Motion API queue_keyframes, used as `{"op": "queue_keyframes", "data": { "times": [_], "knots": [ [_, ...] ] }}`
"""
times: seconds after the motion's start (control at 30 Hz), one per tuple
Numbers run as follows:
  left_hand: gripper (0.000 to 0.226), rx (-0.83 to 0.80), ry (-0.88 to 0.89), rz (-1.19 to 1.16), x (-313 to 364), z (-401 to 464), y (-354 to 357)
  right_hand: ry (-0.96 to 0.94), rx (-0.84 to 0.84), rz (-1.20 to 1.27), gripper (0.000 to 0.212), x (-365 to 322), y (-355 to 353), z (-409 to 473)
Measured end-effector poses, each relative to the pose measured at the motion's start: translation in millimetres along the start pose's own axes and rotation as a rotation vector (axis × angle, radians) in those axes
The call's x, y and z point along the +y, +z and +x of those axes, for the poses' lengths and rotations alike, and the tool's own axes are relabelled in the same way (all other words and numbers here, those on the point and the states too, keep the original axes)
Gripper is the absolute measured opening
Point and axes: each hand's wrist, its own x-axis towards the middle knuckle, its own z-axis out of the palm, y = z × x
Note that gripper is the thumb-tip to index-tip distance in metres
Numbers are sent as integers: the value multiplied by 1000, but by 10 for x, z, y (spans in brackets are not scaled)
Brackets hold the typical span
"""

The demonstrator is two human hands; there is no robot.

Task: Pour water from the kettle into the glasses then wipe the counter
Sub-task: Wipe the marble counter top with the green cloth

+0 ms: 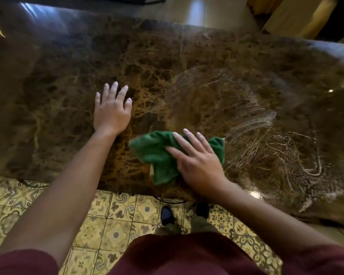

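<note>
A crumpled green cloth (157, 153) lies on the brown marble counter (72, 80) near its front edge. My right hand (197, 161) presses flat on the cloth with straight, spread fingers. My left hand (111, 110) rests flat on the bare counter to the left of the cloth, fingers straight. Wet wipe streaks (256, 139) curve across the counter to the right of the cloth. No kettle or glasses are in view.
The counter's front edge (127, 190) runs above a patterned tile floor (111, 221), where my dark shoes (167, 215) stand. A seam (182, 42) crosses the counter top from front to back. Light reflections shine at the far left and right.
</note>
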Motion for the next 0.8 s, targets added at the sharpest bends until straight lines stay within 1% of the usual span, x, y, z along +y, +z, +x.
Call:
{"op": "queue_keyframes", "data": {
  "times": [0.03,0.07,0.1,0.2,0.23,0.27,0.3,0.33,0.37,0.4,0.47,0.53,0.6,0.7,0.8],
  "knots": [
    [56,1,5,1,0,-4,1,-20,-4,13,44,152,-27,-32],
    [56,4,11,-1,0,-5,2,22,13,9,44,385,-59,7],
    [56,5,13,-6,-2,-7,0,108,37,-14,45,660,-96,82],
    [56,7,16,-4,-10,-12,-2,532,65,-55,55,1507,-296,365],
    [56,8,18,-4,-9,-10,-1,655,71,-45,58,1671,-339,440],
    [56,7,17,-4,-4,-14,4,735,75,-43,58,1692,-361,483],
    [57,11,17,-3,-5,-12,7,756,84,-55,56,1583,-332,493],
    [57,16,16,-1,-4,-3,10,723,100,-67,54,1360,-280,472],
    [57,15,13,1,-5,1,9,645,122,-59,52,1063,-205,408],
    [57,12,12,1,-9,3,6,538,142,-34,50,726,-136,308],
    [57,11,16,0,-9,-4,0,316,122,36,46,181,5,75],
    [56,13,24,-4,-4,-14,-5,184,127,61,42,-45,82,-80],
    [56,17,35,-8,-3,-2,-19,166,158,102,39,-25,72,-131],
    [55,12,42,-30,-16,-4,-33,208,165,160,35,37,-12,-124],
    [49,106,68,-119,56,-88,-91,272,233,298,28,67,-122,-94]
  ]
}}
